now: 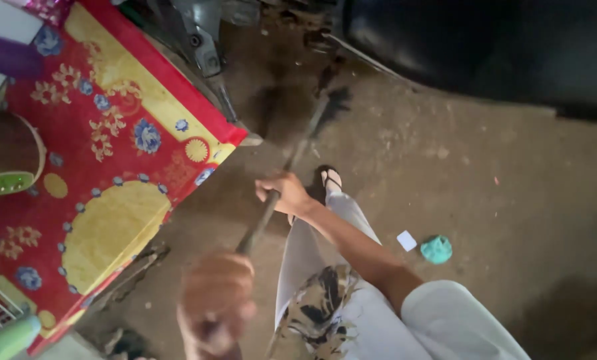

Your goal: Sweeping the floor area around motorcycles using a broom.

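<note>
We hold a long dark broom (pixel 292 163) in both hands. Right hand (pixel 284 193) has its grip wrapped around the stick's middle; left hand (pixel 215 300), near and blurred, has its grip closed on the upper end. The bristles sit far, on the dirty concrete floor (pixel 485 180) by a dark vehicle. Sandalled foot (pixel 330 179) just right of the stick. Red-and-yellow floral cloth (pixel 105 167) on the left. Teal scrap (pixel 436 249) and white scrap (pixel 406 241) lie right.

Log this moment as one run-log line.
right hand: grips broom handle | left hand: grips handle's near end, blurred | broom head: on concrete floor beside red patterned mat
</note>
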